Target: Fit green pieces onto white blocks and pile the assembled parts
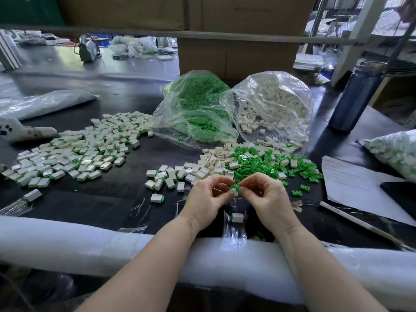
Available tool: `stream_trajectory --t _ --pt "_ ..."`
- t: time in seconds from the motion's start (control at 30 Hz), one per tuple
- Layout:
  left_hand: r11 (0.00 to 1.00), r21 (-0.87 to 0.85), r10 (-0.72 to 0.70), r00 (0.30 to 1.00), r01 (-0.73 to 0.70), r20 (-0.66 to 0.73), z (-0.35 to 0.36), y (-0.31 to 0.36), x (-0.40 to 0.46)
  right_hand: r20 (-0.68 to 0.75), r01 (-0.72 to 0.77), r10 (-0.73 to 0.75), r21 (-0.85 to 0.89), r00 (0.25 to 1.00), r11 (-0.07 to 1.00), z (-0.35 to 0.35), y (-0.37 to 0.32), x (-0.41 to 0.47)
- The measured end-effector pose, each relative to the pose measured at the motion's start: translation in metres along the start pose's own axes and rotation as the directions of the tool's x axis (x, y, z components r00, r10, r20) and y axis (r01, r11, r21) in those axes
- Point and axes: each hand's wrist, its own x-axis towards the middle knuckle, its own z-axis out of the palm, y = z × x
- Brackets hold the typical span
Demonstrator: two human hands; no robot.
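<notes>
Two hands meet above the near edge of the counter (112, 203), and every place below is given from the green piece (235, 187) held between them. Left hand (208, 197): just left of the piece, its grip closed on a white block (234, 193) that shows only as a sliver directly under the green. Right hand (266, 194): just right, thumb and forefinger pinched shut on the piece itself, so this hand is the nearer and likely does the pressing. Long axis of the piece: cannot tell, mostly hidden by fingertips. Piece and block touch; whether seated, not visible. Loose stock of green pieces and white blocks (258, 162): just beyond. Pile of assembled parts (74, 152): well to the left and farther back, on the left hand's side. One finished part (237, 217): just below, nearer the person.
</notes>
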Motion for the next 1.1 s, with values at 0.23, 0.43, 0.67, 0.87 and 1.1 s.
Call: stream_trajectory --t 0.23,0.43,0.67,0.87,1.1 --pt "1.000 -0.028 0.008 1.000 -0.008 -0.004 -0.0025 -0.0001 -0.0002 0.040 -0.046 0.049 -0.052 0.998 0.998 0.0012 0.0011 -0.0002" --pt "1.000 -0.011 0.028 1.000 -0.028 0.001 -0.0005 0.0021 -0.0009 0.067 -0.092 0.092 0.001 0.994 0.996 0.0004 -0.0015 -0.0010" --pt "0.996 0.080 0.042 0.999 -0.044 0.028 -0.0004 0.0018 -0.0017 0.103 -0.126 0.120 0.055 0.987 0.990 0.0005 -0.0014 -0.0013" --pt "0.991 0.119 0.050 0.996 -0.059 0.077 -0.0020 0.0014 -0.0025 0.159 -0.146 0.132 0.073 0.978 0.987 -0.0007 -0.0008 -0.0007" --pt "0.993 0.090 0.069 0.996 -0.074 0.059 -0.0027 0.0015 -0.0026 0.135 -0.179 0.156 0.180 0.979 0.967 -0.0009 0.0022 0.0008"
